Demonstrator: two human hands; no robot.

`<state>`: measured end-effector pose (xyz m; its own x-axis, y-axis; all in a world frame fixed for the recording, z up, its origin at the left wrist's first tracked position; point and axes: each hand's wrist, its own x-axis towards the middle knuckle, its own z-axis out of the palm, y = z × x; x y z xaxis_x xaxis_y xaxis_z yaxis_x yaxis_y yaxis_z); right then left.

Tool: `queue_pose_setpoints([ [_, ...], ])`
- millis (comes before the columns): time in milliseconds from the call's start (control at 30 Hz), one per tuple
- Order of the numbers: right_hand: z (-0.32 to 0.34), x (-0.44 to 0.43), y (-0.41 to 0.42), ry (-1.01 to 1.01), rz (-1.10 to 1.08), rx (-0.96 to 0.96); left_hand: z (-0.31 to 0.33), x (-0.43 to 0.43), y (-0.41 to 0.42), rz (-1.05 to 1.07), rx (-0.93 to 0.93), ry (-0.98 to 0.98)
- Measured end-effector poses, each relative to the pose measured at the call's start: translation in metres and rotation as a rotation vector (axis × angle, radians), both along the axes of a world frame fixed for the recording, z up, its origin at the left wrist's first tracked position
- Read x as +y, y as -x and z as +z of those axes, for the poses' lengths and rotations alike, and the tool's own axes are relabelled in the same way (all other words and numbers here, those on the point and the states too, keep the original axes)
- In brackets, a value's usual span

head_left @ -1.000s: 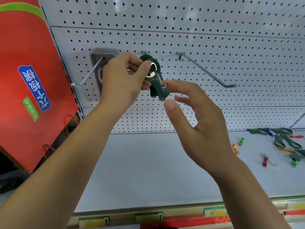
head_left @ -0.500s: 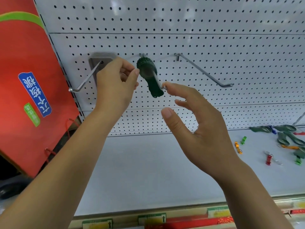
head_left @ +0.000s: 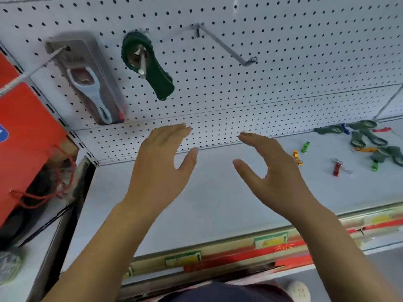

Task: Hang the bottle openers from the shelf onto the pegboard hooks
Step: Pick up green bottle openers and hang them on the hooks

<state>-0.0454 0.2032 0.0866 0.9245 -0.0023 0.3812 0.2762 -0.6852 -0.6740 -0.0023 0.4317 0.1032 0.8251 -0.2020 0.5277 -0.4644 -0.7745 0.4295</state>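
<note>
Hanging from a pegboard hook — green bottle openers; below, left hand and right hand spread wide, holding nothing.

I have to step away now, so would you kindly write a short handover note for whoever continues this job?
Left hand and right hand: both open, holding nothing, above the shelf.
Done: green bottle openers hang stacked on the middle hook of the pegboard. A packaged opener hangs on the left hook.
Free: the right hook is bare.
Left: a pile of green openers and small coloured pieces lie at the shelf's right end. Hang the openers next.
</note>
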Motion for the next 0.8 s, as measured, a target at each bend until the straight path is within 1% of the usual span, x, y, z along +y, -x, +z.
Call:
queue_pose_setpoints([
  [133, -0.027, -0.064, 0.004, 0.094, -0.098, 0.126, -0.023, -0.056, 0.005, -0.065, 0.116, -0.033],
  [200, -0.037, -0.101, 0.007, 0.110, -0.145, 0.172, -0.031, -0.090, 0.005, -0.089, 0.163, -0.051],
  [367, -0.053, -0.205, 0.012, 0.158, -0.268, 0.272, -0.047, -0.188, -0.005, -0.139, 0.230, -0.112],
  [500, -0.069, -0.290, 0.014, 0.153, -0.360, 0.350, -0.066, -0.261, -0.017, -0.172, 0.281, -0.227],
  [633, -0.094, -0.369, 0.012, 0.143, -0.450, 0.409, -0.090, -0.328, -0.028, -0.214, 0.322, -0.267],
  [700, -0.105, -0.405, 0.009, 0.095, -0.500, 0.435, -0.101, -0.361, -0.032, -0.240, 0.343, -0.291],
  [800, -0.117, -0.452, 0.002, 0.005, -0.589, 0.527, -0.112, -0.409, -0.036, -0.268, 0.387, -0.309],
])
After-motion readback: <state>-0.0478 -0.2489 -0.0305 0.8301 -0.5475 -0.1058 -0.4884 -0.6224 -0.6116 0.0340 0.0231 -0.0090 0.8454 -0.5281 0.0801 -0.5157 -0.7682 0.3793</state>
